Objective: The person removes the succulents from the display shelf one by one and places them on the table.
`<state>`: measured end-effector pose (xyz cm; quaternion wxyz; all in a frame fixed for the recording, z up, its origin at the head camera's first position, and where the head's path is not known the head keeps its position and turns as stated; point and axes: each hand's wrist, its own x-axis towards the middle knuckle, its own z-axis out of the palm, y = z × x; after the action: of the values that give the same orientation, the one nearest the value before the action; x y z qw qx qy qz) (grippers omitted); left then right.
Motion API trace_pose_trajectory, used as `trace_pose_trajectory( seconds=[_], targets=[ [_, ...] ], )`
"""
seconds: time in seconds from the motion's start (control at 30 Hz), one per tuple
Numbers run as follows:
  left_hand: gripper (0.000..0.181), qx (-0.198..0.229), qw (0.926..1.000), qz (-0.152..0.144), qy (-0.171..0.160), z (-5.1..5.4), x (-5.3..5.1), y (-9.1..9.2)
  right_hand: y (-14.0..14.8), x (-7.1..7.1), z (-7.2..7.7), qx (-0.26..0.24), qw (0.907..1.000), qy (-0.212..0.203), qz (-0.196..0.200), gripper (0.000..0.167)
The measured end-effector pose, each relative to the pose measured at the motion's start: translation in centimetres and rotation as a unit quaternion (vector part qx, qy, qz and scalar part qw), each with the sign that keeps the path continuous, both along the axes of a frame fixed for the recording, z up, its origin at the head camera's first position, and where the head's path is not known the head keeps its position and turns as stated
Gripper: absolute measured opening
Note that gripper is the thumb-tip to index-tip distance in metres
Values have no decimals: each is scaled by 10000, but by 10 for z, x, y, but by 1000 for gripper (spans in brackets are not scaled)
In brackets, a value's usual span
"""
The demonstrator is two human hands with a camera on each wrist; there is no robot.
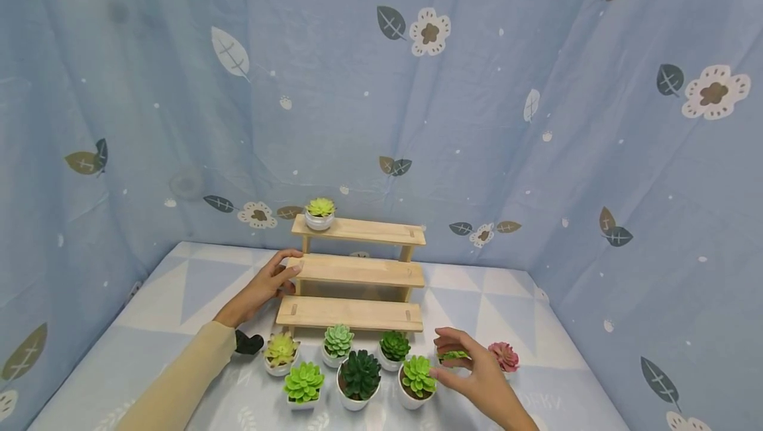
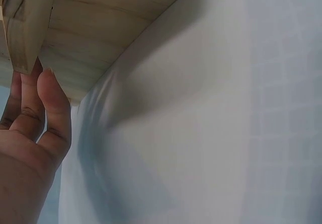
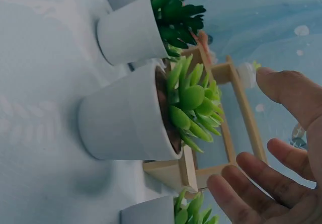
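Observation:
A three-tier wooden plant stand (image 1: 352, 312) stands at the back of the table. My left hand (image 1: 262, 288) holds it at the left end of the middle tier; the left wrist view shows the fingers of my left hand (image 2: 35, 113) against the wooden edge (image 2: 30, 27). My right hand (image 1: 477, 375) hovers with spread, slightly bent fingers just right of a bright green succulent (image 1: 418, 377) in a white pot (image 3: 126, 116), holding nothing. Partly hidden behind that hand is another green succulent (image 1: 454, 355). A yellow-green succulent (image 1: 320, 208) in a white pot sits on the top tier's left end.
In front of the stand are more potted succulents: a dark green one (image 1: 360, 376), a lime green one (image 1: 304, 383), a yellowish one (image 1: 280, 350), a pale green one (image 1: 338, 341) and a mid-green one (image 1: 394, 346). A pink succulent (image 1: 504, 356) is at the right. A black object (image 1: 248, 343) lies by my left forearm.

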<state>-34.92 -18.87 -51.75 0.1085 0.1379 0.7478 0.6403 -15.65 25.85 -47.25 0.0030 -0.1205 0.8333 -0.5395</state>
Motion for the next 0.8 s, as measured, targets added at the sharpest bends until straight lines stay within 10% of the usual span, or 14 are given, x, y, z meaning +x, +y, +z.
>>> trace_pose_trajectory(
  seconds=[0.8],
  targets=[
    [51, 88, 9999, -72, 63, 0, 1, 0, -27, -62, 24, 149, 9966, 774, 251, 50]
  ],
)
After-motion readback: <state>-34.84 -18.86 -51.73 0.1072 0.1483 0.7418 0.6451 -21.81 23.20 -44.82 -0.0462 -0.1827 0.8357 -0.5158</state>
